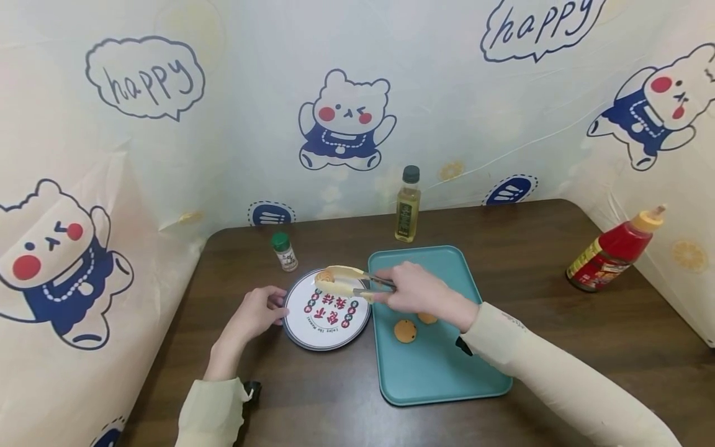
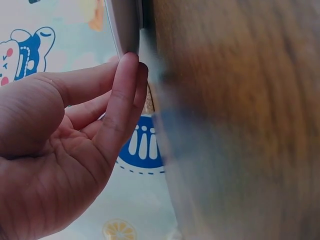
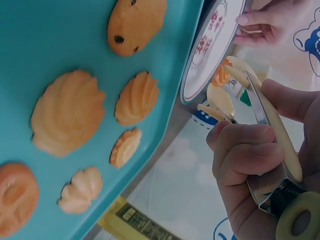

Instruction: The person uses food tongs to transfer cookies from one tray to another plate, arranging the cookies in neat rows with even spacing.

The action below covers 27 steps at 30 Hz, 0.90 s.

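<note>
My left hand (image 1: 258, 313) pinches the left rim of a round white plate (image 1: 329, 336) with a blue edge and red and green lettering. In the left wrist view the thumb and fingertips meet at the rim of the plate (image 2: 125, 30). My right hand (image 1: 410, 288) grips food tongs (image 1: 357, 280) with pale yellow ends, which reach over the plate from the right. A swirled orange-brown cookie (image 1: 324, 277) is at the tong tips, above the plate's far part; whether it touches the plate I cannot tell. My right fingers curl round the tongs (image 3: 272, 125) in the right wrist view.
Right of the plate stands a teal tray (image 1: 441, 372) with several cookies (image 3: 68, 113) on it. Behind are a green-capped shaker (image 1: 285, 253) and an oil bottle (image 1: 408, 208). A red sauce bottle (image 1: 611, 251) stands far right on the dark wood table (image 1: 313, 397).
</note>
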{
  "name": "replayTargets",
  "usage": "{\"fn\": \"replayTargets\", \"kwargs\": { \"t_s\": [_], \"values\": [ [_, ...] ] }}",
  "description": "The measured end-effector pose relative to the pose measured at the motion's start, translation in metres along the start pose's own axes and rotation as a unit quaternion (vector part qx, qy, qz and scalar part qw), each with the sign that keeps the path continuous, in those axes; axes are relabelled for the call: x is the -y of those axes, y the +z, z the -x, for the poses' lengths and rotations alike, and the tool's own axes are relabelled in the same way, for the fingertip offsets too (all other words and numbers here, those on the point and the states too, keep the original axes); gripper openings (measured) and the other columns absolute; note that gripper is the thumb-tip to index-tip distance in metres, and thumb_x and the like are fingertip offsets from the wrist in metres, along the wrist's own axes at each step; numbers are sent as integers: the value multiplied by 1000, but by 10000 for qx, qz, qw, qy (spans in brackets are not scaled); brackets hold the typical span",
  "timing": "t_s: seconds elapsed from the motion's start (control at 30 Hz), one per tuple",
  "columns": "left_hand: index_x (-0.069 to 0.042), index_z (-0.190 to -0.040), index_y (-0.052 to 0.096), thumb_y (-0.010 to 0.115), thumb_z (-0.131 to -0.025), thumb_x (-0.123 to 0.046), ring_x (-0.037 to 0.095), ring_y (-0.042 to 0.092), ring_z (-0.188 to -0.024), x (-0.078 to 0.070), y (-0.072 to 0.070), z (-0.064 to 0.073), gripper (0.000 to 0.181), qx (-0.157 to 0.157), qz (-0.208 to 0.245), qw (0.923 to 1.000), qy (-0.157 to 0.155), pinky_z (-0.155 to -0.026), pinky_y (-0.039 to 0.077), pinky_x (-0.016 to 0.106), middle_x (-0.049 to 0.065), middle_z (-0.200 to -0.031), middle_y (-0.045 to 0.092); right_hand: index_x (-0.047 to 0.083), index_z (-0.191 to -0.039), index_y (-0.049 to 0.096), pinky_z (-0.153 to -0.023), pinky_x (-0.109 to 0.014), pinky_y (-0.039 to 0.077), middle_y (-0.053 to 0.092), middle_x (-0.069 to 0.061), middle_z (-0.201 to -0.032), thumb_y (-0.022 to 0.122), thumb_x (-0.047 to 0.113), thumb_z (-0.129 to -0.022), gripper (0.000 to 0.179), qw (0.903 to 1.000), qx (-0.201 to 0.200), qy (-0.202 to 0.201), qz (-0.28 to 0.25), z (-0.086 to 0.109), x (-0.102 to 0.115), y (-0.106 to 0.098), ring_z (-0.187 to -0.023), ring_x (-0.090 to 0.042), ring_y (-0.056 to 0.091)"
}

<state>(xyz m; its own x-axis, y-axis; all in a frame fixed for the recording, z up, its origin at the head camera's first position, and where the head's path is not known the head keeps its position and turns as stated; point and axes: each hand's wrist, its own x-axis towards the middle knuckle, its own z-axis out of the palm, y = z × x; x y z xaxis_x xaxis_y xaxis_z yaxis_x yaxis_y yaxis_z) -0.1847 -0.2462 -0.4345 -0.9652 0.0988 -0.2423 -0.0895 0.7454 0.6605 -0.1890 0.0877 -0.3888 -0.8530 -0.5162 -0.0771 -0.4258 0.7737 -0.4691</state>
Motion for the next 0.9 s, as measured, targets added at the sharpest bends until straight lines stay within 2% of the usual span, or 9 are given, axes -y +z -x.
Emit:
{"fn": "replayTargets", "kwargs": {
  "t_s": [0.17,0.47,0.7,0.9],
  "values": [
    [7,-127,59,72,-89,-2,20,66,-78,0,-1,-1,41,56,102,9999,-13,-72,60,33,18,-105,63,13,-136,63,-41,-26,29,48,3,-57,67,41,-94,51,9998,20,46,171,-5,4,8,-43,-9,36],
    [8,-126,59,73,-89,-2,20,65,-78,3,-3,-1,41,129,169,9998,18,-72,60,33,17,-103,63,9,-138,60,-40,-25,28,44,3,-50,68,38,-94,54,9999,55,21,132,-12,9,15,-40,-9,32],
    [8,-124,60,73,-89,-3,19,65,-75,4,-5,-1,39,135,166,9998,35,-71,60,33,16,-100,63,9,-139,59,-43,-25,29,45,3,-50,69,41,-93,57,9996,96,26,272,-16,14,20,-41,-8,29],
    [9,-123,61,74,-89,-4,19,64,-74,5,-5,-1,38,190,187,9996,-7,-70,60,32,15,-97,62,11,-141,58,-45,-27,30,40,4,-49,68,42,-93,58,9992,147,115,342,-17,15,22,-42,-9,28]
  ]
}}
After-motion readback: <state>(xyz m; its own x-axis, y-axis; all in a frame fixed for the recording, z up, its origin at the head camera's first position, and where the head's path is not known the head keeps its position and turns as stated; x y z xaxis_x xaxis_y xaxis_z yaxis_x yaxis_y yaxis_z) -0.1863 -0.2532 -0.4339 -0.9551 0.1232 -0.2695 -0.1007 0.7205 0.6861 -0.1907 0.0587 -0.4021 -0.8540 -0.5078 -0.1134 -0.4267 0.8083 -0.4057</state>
